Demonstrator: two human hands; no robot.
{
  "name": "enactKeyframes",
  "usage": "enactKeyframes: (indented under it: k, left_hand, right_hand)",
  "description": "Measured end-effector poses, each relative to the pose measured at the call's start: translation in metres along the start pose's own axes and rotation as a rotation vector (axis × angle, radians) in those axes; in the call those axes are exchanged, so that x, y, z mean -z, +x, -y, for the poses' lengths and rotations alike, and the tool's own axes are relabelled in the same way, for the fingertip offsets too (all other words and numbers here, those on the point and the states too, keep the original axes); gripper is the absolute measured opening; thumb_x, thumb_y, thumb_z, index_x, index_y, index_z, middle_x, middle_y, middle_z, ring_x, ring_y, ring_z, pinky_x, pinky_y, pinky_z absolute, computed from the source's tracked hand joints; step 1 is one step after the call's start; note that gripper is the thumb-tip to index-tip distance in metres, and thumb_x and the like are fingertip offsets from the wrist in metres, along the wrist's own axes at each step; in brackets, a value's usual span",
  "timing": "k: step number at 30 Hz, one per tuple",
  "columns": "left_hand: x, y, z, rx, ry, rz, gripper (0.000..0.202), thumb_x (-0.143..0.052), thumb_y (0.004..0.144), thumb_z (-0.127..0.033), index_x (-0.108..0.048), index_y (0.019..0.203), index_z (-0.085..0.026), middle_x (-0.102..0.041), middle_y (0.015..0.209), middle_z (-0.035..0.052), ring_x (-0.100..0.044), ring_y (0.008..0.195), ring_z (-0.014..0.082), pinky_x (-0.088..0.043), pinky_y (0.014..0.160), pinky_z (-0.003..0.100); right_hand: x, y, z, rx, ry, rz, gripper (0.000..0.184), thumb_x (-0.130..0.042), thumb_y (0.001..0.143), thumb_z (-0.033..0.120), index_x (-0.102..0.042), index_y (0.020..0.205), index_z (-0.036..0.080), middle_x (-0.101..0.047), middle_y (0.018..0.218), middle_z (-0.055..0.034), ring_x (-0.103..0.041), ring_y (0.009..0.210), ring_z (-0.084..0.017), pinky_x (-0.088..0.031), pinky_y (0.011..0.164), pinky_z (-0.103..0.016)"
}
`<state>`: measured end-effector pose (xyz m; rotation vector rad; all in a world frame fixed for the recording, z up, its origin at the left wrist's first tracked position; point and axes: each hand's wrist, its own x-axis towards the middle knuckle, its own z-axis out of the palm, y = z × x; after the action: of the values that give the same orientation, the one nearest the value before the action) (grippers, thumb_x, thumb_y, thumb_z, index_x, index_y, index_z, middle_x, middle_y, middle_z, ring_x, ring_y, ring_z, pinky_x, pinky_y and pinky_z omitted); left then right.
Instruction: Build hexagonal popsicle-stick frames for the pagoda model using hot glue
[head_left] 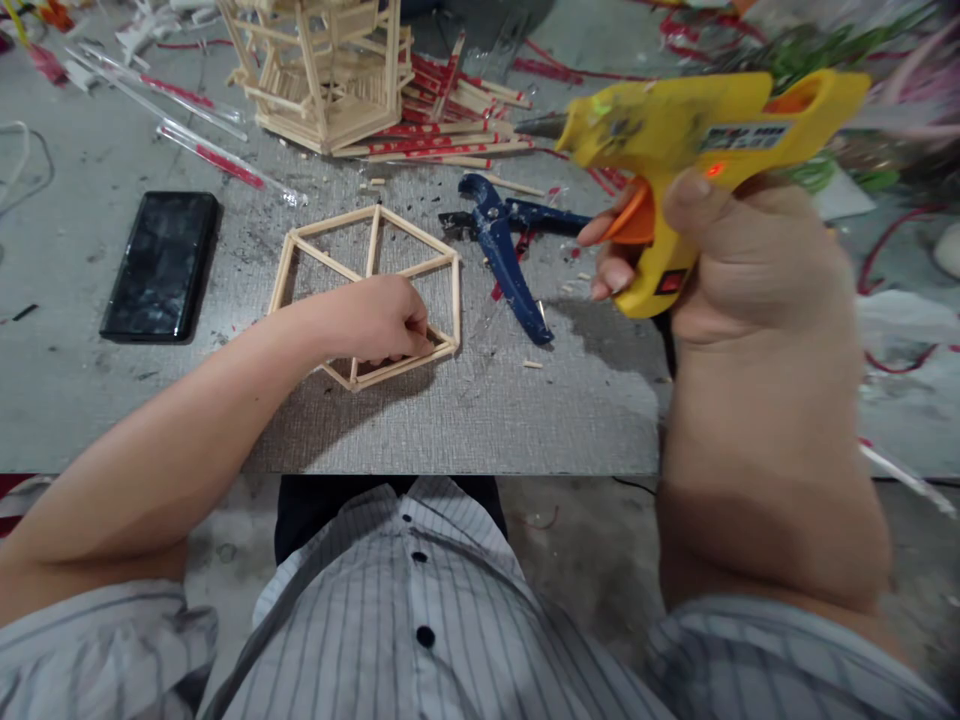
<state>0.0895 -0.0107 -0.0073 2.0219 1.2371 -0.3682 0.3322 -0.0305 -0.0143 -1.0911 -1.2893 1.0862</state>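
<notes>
A flat hexagonal frame of wooden sticks (375, 235) lies on the grey table (525, 420). My left hand (379, 320) rests on its near side, fingers curled and pinching a stick of the frame. My right hand (720, 260) is raised above the table to the right, wrapped round the handle of a yellow glue gun (697, 125), a finger on its orange trigger. The gun's nozzle points left, well above the frame, and a red light glows on its body.
Blue cutting pliers (502, 250) lie just right of the frame. A black phone (161, 265) lies at the left. A tall stick tower (322, 70) stands at the back beside several loose sticks (450, 130). Red wires and clutter fill the back right.
</notes>
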Motion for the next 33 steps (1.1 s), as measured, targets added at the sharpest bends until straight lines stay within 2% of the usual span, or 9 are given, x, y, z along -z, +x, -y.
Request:
enactKeyframes:
  k: [6,14,20,24,29,33]
  left_hand:
    - [0.0,-0.002,-0.003,-0.011,0.025,-0.015,0.018,-0.06,0.08,-0.033,-0.068,0.075,-0.018,-0.062,0.062,0.0026,-0.055,0.06,0.0135,-0.036,0.059,0.026]
    - [-0.001,0.0,0.0,-0.015,0.028,-0.017,0.018,-0.06,0.079,-0.032,-0.071,0.079,-0.018,-0.063,0.064,0.0023,-0.055,0.061,0.0142,-0.037,0.061,0.027]
    - [-0.004,0.001,0.004,-0.075,0.038,-0.053,0.022,-0.059,0.08,-0.032,-0.074,0.081,-0.017,-0.067,0.07,0.0029,-0.055,0.064,0.0136,-0.039,0.065,0.027]
    - [-0.006,-0.001,0.003,-0.074,0.016,-0.086,0.021,-0.059,0.079,-0.03,-0.075,0.084,-0.016,-0.07,0.074,0.0035,-0.058,0.068,0.0139,-0.04,0.068,0.026]
    - [-0.01,-0.001,0.007,-0.115,0.0,-0.122,0.022,-0.059,0.08,-0.03,-0.075,0.083,-0.016,-0.07,0.074,0.0029,-0.059,0.068,0.0133,-0.04,0.067,0.026]
    - [-0.011,0.001,0.009,-0.138,0.007,-0.133,0.022,-0.058,0.08,-0.03,-0.075,0.08,-0.017,-0.072,0.076,0.0022,-0.059,0.066,0.0119,-0.04,0.064,0.024]
  right_hand:
    - [0.0,0.002,-0.001,-0.033,-0.025,-0.009,0.054,-0.087,0.046,0.066,-0.065,0.081,0.03,-0.067,0.06,0.0011,-0.047,0.037,-0.016,-0.043,0.04,-0.035]
    - [0.003,0.001,-0.003,-0.022,0.016,0.01,0.053,-0.087,0.051,0.062,-0.065,0.084,0.026,-0.066,0.06,0.0014,-0.049,0.037,-0.014,-0.044,0.04,-0.033]
    - [0.003,0.001,-0.003,0.005,0.002,0.007,0.048,-0.087,0.053,0.062,-0.07,0.085,0.03,-0.069,0.064,0.0017,-0.049,0.039,-0.014,-0.043,0.041,-0.032]
    - [0.003,0.002,-0.003,-0.046,-0.001,-0.018,0.045,-0.089,0.048,0.061,-0.074,0.079,0.032,-0.069,0.061,0.0024,-0.049,0.038,-0.011,-0.04,0.043,-0.032]
    - [0.005,0.003,-0.004,-0.031,0.015,-0.016,0.038,-0.09,0.051,0.055,-0.073,0.076,0.032,-0.071,0.065,0.0046,-0.054,0.043,-0.011,-0.037,0.042,-0.029]
    - [0.004,0.003,-0.005,-0.024,0.036,-0.025,0.045,-0.092,0.046,0.057,-0.072,0.075,0.029,-0.07,0.064,0.0053,-0.054,0.042,-0.011,-0.036,0.037,-0.026]
